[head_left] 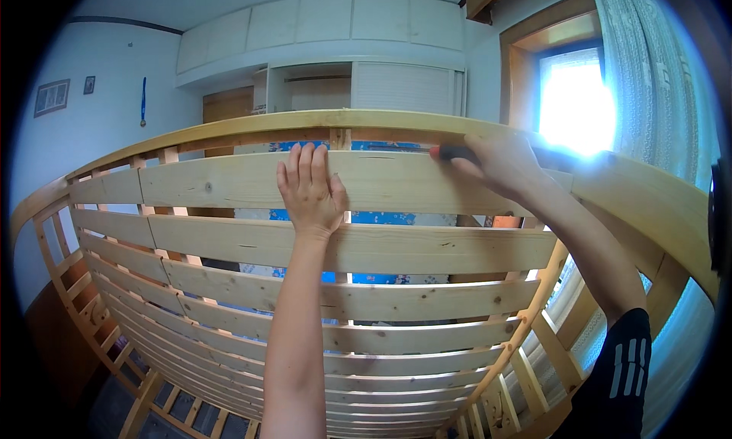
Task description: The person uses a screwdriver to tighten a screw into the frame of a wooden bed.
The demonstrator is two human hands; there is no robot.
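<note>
My left hand (311,195) lies against the top pale wooden slat (396,184), its fingers stretched up over the slat's upper edge. To its right, my right hand (507,165) is closed round a screwdriver (450,152) with a red and black handle. The screwdriver's thin shaft points left, along the gap between that slat and the wooden top rail (381,119). I cannot tell what its tip touches. Below, a second slat (427,250) runs parallel to the first, behind my left forearm.
Several more slats (435,302) run down the wooden bed frame, with gaps between them. A slatted side (560,351) rises at the right, near a pale curtain (648,81) and a bright window (576,104). Blue patterned fabric (385,218) shows through the gaps. White cupboards (381,20) line the far wall.
</note>
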